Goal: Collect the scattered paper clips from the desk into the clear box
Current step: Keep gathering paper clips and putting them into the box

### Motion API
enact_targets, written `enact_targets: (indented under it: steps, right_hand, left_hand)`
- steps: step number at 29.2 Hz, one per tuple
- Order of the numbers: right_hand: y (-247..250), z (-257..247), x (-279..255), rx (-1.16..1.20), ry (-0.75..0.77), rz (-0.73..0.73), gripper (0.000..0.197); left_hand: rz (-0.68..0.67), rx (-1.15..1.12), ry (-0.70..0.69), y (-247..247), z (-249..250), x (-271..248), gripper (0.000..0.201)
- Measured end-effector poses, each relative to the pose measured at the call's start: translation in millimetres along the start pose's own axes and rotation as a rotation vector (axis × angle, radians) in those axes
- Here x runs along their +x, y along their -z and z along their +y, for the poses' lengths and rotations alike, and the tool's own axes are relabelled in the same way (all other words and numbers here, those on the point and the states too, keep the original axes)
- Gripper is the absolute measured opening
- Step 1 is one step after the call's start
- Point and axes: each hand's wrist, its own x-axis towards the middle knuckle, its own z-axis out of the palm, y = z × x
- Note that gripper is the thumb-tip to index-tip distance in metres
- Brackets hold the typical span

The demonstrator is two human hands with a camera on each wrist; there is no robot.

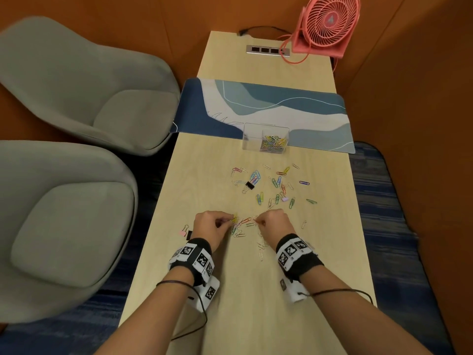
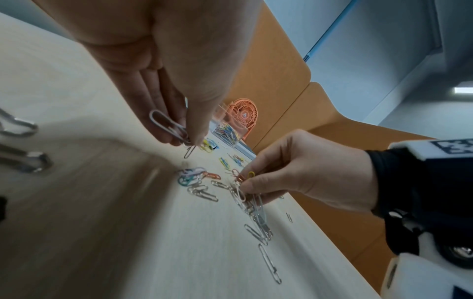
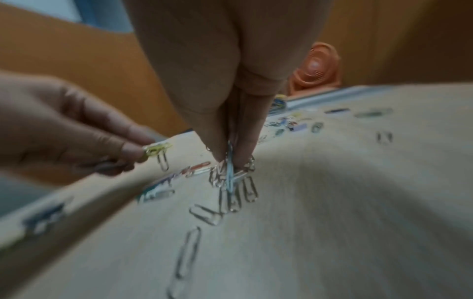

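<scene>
Clear box (image 1: 265,137) sits upright at the middle of the desk (image 1: 230,290), straddling the near edge of the blue desk mat (image 1: 320,111). Box has two compartments: right one holds a heap of mixed-colour paper clips (image 1: 274,144); left one looks nearly bare, one small dark item at its far left wall, too small to identify. Loose paper clips (image 1: 277,184) lie scattered on the desk between the box and the hands, more in a small pile (image 1: 239,230) between the two hands and a few silver ones (image 1: 261,249) trailing toward the near edge. Left hand (image 1: 211,226) has fingers curled, pinching a silver clip (image 2: 170,126) plus a yellow one (image 3: 156,150) at the fingertips, just above the desk. Right hand (image 1: 275,224) has fingers curled down, pinching a bunch of clips (image 2: 243,186) with tips touching the pile on the desk. Black binder clip (image 1: 250,186) lies among the scattered clips, a small lilac binder clip (image 1: 284,199) further right. Pink binder clip (image 1: 183,231) and a dark one (image 1: 190,234) lie by the left edge next to the left hand. Pink fan (image 1: 326,25) stands at the far right corner, power strip (image 1: 268,50) set into the desk beside it. Two grey chairs (image 1: 76,98) stand left of the desk. Wrist views are blurry.
</scene>
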Motion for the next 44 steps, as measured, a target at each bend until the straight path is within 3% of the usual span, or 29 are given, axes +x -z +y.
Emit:
enact_targets:
  steps: [3, 5, 7, 14, 22, 31, 35, 39, 44]
  right_hand:
    - [5, 19, -2, 0.452, -0.164, 0.066, 0.013]
    - [10, 29, -4, 0.808, -0.305, 0.035, 0.015]
    - [15, 37, -6, 1.014, -0.376, 0.012, 0.018]
    - [66, 39, 15, 1.503, -0.338, -0.03, 0.026]
    - [147, 40, 88, 1.78, -0.196, 0.137, 0.02]
    - [153, 60, 142, 1.883, -0.223, 0.232, 0.016]
    - [142, 69, 149, 1.877, -0.26, 0.23, 0.018]
    - [136, 77, 151, 1.9, -0.296, 0.249, 0.026]
    - [136, 84, 152, 1.889, -0.323, 0.278, 0.032]
  left_hand:
    - [0.01, -0.027, 0.013, 3, 7, 6, 0.009]
    - [0.028, -0.059, 0.008, 6, 17, 13, 0.008]
    - [0.018, -0.093, -0.016, 11, 30, 22, 0.01]
    - [-0.006, -0.209, -0.16, 27, 73, 77, 0.014]
    - [0.036, -0.167, -0.314, 21, 134, 175, 0.013]
    - [-0.183, 0.378, -0.501, -10, 172, 247, 0.012]
    - [-0.187, 0.583, -0.589, -23, 177, 256, 0.015]
    - [-0.208, 0.522, -0.54, -36, 171, 260, 0.023]
    - [-0.195, 0.47, -0.522, -46, 166, 263, 0.011]
